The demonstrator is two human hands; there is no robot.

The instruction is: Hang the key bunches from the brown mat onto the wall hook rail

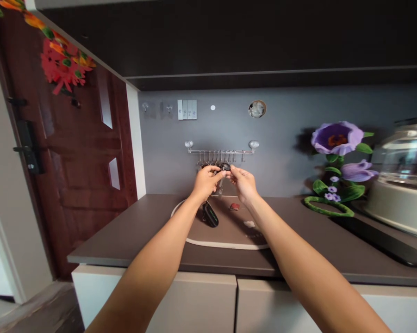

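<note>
In the head view both hands meet just below a clear hook rail [222, 151] mounted on the grey back wall. A small black key fob [225, 167] is pinched between them. My left hand [204, 181] closes on its left side, thumb and fingers together. From the right, my right hand [245, 182] grips it with thumb and fingertips. Key rings [208, 163] hang on the rail's hooks, partly hidden by my left hand. Something pale or shiny, perhaps a key [220, 186], dangles under the fingers. Below lies a black key case [210, 215] with green marks.
A brown mat [225, 246] with a pale rim lies on the dark counter [152, 231], bearing a small red item [234, 206]. Purple artificial flowers [338, 138], a black slab [385, 240] and a clear-domed appliance [406, 185] stand right. An overhead cabinet [229, 41] hangs low.
</note>
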